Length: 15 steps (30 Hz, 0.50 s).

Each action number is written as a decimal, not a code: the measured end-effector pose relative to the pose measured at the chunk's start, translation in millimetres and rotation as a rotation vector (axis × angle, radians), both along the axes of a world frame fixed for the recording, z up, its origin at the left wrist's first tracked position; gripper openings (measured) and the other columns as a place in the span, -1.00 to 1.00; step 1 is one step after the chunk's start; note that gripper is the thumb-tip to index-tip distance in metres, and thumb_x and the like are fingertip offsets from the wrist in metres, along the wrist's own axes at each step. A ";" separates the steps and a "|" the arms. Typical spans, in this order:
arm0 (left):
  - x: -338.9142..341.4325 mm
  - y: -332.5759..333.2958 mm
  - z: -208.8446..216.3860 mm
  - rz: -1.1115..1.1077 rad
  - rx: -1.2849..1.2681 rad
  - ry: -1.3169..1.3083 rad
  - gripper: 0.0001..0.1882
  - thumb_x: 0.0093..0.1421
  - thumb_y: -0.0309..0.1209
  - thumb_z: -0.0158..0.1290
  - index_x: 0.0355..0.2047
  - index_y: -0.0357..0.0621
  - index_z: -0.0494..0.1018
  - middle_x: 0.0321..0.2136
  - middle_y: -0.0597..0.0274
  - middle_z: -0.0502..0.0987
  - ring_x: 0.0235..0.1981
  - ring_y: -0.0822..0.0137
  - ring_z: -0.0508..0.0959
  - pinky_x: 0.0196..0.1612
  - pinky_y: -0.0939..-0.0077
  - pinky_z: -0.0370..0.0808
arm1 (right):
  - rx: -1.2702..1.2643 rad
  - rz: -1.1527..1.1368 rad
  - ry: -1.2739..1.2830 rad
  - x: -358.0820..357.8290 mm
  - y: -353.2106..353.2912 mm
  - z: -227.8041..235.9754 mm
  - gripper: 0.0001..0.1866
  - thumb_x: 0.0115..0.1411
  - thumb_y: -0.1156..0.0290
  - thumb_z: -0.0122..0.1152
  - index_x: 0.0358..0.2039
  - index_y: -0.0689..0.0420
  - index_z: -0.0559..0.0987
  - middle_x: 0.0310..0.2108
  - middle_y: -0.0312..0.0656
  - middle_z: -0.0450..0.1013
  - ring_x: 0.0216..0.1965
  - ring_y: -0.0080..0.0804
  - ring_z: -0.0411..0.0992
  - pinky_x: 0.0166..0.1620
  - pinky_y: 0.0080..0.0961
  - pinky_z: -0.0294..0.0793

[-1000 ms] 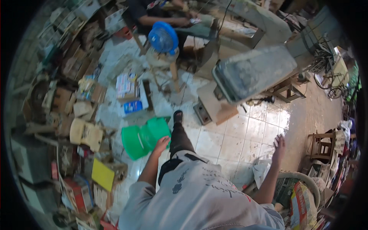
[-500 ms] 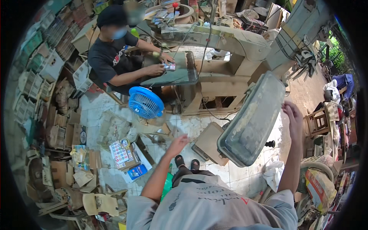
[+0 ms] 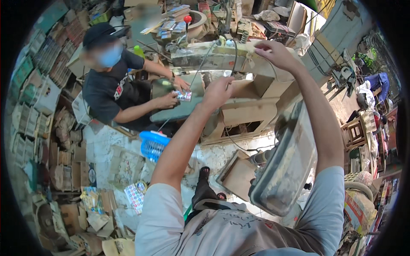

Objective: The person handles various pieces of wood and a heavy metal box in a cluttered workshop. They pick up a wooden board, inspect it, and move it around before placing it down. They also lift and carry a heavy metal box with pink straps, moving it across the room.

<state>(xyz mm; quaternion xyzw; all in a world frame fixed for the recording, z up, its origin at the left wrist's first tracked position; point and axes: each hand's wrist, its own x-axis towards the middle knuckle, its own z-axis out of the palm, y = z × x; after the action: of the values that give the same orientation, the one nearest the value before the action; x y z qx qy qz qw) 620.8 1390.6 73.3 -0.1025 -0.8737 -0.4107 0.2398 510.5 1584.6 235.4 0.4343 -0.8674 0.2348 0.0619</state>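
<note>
My left hand [image 3: 218, 90] is raised in front of a large beige machine [image 3: 243, 115], its fingers loosely bent. Its fingertips are beside a dark hanging cable [image 3: 235, 53]; no grip on the cable can be made out. My right hand [image 3: 275, 53] reaches over the machine's long horizontal arm [image 3: 205, 56], its fingers stretched and apart with nothing in them. Below my right forearm stands a tilted, worn grey-green table [image 3: 284, 166] with rounded corners. A red-knobbed lever [image 3: 187, 19] rises behind the machine's arm.
At left, a co-worker [image 3: 109, 81] in a dark shirt handles a small printed card [image 3: 184, 95] on a green tabletop [image 3: 179, 112]. A blue fan [image 3: 153, 146] stands below. A brown box [image 3: 239, 175] sits by my feet. Sticker sheets [image 3: 135, 197] and stacked crates [image 3: 27, 91] lie left.
Both my hands have risen from low beside my body up to the machine's arm. My feet have shifted, and the whole view has moved. The co-worker still handles the card.
</note>
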 end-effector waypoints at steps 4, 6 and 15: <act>-88.5 -10.7 -8.2 0.062 -0.157 0.030 -0.69 0.12 -0.38 -0.03 -0.11 -0.19 0.39 -0.16 -0.01 0.43 -0.19 0.02 0.48 -0.14 0.24 0.43 | 0.107 -0.055 -0.063 -98.0 -60.4 -35.2 -0.62 0.10 0.21 0.15 -0.14 0.18 0.49 -0.22 -0.11 0.47 -0.18 -0.35 0.43 -0.11 -0.43 0.40; -110.2 -18.0 -8.9 0.128 -0.219 0.051 -0.64 0.12 -0.42 -0.05 -0.04 -0.17 0.33 -0.07 -0.01 0.36 -0.18 0.00 0.46 -0.15 0.22 0.44 | 0.247 -0.044 0.106 -123.3 -88.9 -47.0 -0.59 0.02 0.29 0.22 -0.12 0.17 0.47 -0.17 -0.10 0.45 -0.13 -0.27 0.41 -0.05 -0.39 0.37; -155.5 -32.5 -18.5 0.203 -0.512 -0.067 -0.31 -0.07 -0.54 0.01 0.13 -0.27 0.10 0.16 0.07 0.13 -0.24 0.10 0.49 -0.28 0.24 0.51 | 0.639 -0.059 0.071 -192.8 -141.3 -73.8 -0.54 -0.16 0.50 0.31 -0.16 0.11 0.47 -0.15 -0.09 0.43 -0.08 -0.14 0.39 -0.06 -0.31 0.42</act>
<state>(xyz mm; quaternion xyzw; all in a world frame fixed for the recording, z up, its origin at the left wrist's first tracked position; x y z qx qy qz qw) 465.3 1358.2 54.8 -0.0578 -0.9623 -0.1536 0.2170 317.7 1443.3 161.6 0.4145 -0.9067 -0.0667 -0.0405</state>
